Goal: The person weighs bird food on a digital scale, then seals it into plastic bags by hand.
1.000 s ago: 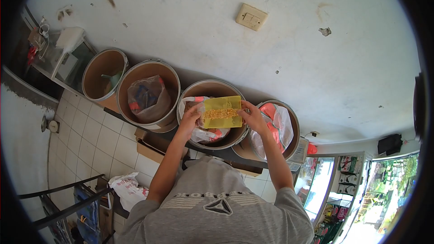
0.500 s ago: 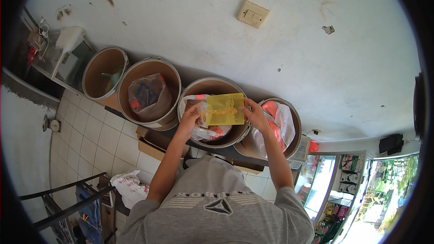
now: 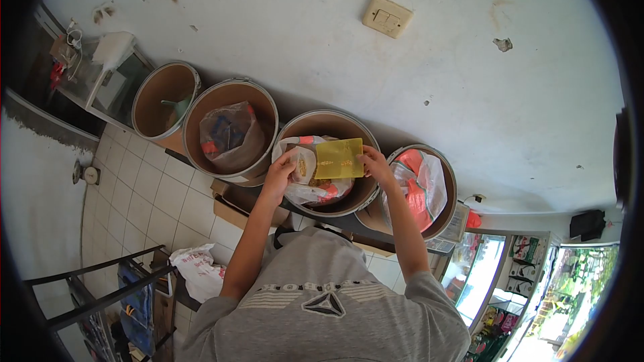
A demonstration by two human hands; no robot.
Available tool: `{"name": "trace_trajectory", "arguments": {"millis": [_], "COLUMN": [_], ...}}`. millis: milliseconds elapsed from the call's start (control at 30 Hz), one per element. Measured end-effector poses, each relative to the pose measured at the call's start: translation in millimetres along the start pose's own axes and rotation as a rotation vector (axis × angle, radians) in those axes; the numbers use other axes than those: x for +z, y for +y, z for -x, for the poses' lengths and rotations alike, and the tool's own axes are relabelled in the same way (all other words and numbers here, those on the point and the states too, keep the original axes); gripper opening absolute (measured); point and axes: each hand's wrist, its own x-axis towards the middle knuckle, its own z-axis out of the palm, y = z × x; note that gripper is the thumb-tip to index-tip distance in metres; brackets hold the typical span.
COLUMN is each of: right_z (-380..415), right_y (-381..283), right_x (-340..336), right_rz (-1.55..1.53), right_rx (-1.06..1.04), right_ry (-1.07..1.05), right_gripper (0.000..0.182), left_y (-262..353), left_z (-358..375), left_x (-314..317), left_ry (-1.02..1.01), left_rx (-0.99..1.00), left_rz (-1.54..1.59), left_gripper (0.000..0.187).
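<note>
My right hand (image 3: 377, 165) grips the right edge of a flat, see-through yellow tray (image 3: 339, 169), on which small golden-brown bits lie. Between the fingers of my left hand (image 3: 282, 173) is a small clear plastic bag (image 3: 303, 163) with some of the same bits inside, at the tray's left edge. Both are held over a round drum (image 3: 366, 199) that contains a white and red plastic sack (image 3: 300, 194).
Left of this drum stand another with a clear bag (image 3: 232, 139) and one with a green scoop (image 3: 177, 106). A drum with a red and white sack (image 3: 427, 189) is at the right. A white bag (image 3: 200, 272) lies lower left, by a black metal rack (image 3: 100, 275).
The yellow tray now sits further right of the small bag, with fewer bits on it. More bits show in the bag. The whole view has shifted slightly.
</note>
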Motion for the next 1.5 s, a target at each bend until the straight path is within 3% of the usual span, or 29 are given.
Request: {"name": "trace_trajectory", "arguments": {"millis": [133,200,300,433,533,600,633,700,733,800,900,1033,1233,1300,1433,1500], "right_z": [-34.0,-41.3,-41.4,-32.3,-38.4,-52.7,-51.2,-46.6,-44.9,-42.3,-40.7,-36.2,-30.0,-22.1,-13.8,-16.2], "right_y": [52.2,69.9,89.8,89.8,87.2,84.8,66.3,24.6,12.3,-7.3,-23.1,-26.7,-38.3,-51.1,-69.8,-67.3], "right_x": [19.3,35.3,62.0,84.4,92.4,93.9,94.5,95.7,98.8,104.8,107.2,102.8,99.1,104.7,106.9,104.9], "right_rz": [0.075,0.480,0.680,0.779,0.729,0.622,0.626,0.032,0.033,-0.390,-0.401,-0.312,0.054,-0.038,-0.143,0.221], "right_rx": [0.004,-0.149,-0.218,-0.135,-0.177,-0.404,-0.402,0.100,0.099,0.261,0.331,0.280,0.201,-0.033,-0.102,-0.244], "right_ry": [0.004,0.142,0.246,0.145,0.210,0.235,0.237,-0.224,-0.218,-0.466,-0.538,-0.510,-0.502,-0.251,-0.187,-0.070], "right_gripper": [0.048,0.057,0.059,0.051,0.048,0.048,0.048,0.043,0.043,0.039,0.033,0.030,0.019,0.015,0.014,0.012], "left_y": [6.5,6.5,5.9,9.4,10.2,9.1,9.4,10.7,11.8,11.4,8.1,9.7,10.3,14.4,34.7,38.6], "left_z": [6.8,7.3,6.8,9.7,9.7,8.7,8.0,6.5,5.8,3.6,-1.7,-7.6,-12.2,-12.3,-12.2,-14.0], "left_x": [0.3,0.2,-1.3,1.7,0.7,0.6,2.1,6.3,8.6,10.4,5.8,-1.9,3.2,7.4,14.7,16.9], "left_ry": [0.024,0.048,0.092,0.120,0.108,0.088,0.092,0.087,0.079,0.066,0.028,0.058,0.043,0.055,-0.026,-0.075], "left_rx": [0.007,0.007,0.015,0.006,0.021,0.031,0.019,0.006,0.011,0.018,0.067,0.072,0.104,0.097,0.121,0.145], "left_rz": [0.039,0.043,0.074,0.072,0.062,0.057,0.047,0.037,0.007,-0.022,-0.039,-0.022,0.014,0.012,0.005,-0.026], "left_gripper": [0.037,0.037,0.037,0.036,0.035,0.035,0.034,0.033,0.031,0.030,0.027,0.024,0.022,0.023,0.020,0.019]}}
